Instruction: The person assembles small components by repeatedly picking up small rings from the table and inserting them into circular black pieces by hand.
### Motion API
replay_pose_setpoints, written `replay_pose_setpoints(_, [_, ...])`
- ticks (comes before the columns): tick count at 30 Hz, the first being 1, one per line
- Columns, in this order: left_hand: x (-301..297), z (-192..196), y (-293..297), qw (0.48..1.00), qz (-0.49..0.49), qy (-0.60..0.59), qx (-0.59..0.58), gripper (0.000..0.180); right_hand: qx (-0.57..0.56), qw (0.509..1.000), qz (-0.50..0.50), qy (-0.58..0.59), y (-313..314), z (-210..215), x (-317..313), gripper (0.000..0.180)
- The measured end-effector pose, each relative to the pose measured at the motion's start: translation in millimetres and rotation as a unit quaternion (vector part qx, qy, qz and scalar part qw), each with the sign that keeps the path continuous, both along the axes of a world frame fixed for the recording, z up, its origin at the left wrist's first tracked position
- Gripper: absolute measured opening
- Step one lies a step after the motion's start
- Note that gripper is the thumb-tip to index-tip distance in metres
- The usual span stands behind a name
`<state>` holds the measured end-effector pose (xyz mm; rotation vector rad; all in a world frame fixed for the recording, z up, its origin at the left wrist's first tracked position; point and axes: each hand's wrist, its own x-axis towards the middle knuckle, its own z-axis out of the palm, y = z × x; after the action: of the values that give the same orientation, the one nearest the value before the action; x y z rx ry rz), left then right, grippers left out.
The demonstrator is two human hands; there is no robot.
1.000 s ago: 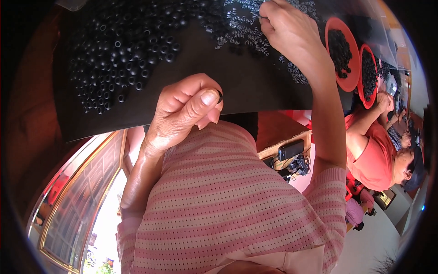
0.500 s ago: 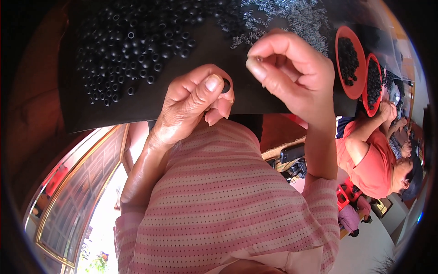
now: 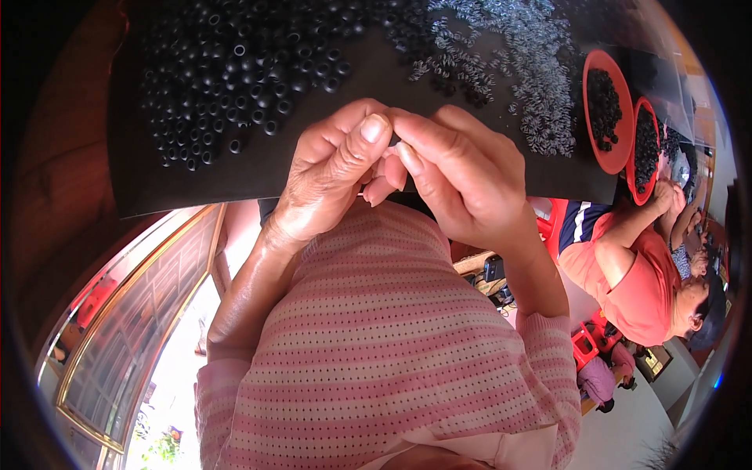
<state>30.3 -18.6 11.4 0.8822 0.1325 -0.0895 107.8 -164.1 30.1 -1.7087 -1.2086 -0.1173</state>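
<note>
Over the near edge of the black table (image 3: 258, 176), my two hands meet fingertip to fingertip. My left hand (image 3: 325, 176) is closed around a small black hollow cap (image 3: 394, 142), mostly hidden by the fingers. My right hand (image 3: 474, 176) is pinched, its thumb and forefinger against the cap's opening; whatever they grip is too small and covered to make out. Beyond my left hand spreads a heap of similar black caps (image 3: 239, 86). Small shiny silvery pieces (image 3: 544, 86), like tiny springs or clips, lie scattered past my right hand.
Two red bowls, a nearer one (image 3: 613, 164) and a farther one (image 3: 641, 193), hold black pieces at the table's right. A co-worker in an orange-red shirt (image 3: 638, 282) sits at the right. A framed glass panel (image 3: 129, 337) stands at lower left.
My right hand has come down and left from above the table to meet my left hand. The cap in my left hand is now mostly covered by fingers.
</note>
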Motion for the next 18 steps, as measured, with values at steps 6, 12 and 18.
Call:
replay_pose_setpoints(6, [-1, -9, 5, 0.999, -0.019, -0.03, 0.007, 0.038, -0.01, 0.999, -0.014, -0.027, -2, 2, -7, 0.039])
replay_pose_setpoints(12, [-4, -2, -3, 0.998, 0.018, -0.032, 0.048, 0.037, 0.006, 0.997, -0.028, -0.068, -1, -5, -5, 0.036])
replay_pose_setpoints(18, [-7, 3, -10, 0.998, 0.033, -0.024, 0.051, 0.034, -0.003, 1.0, -0.015, -0.016, -5, -5, -6, 0.026])
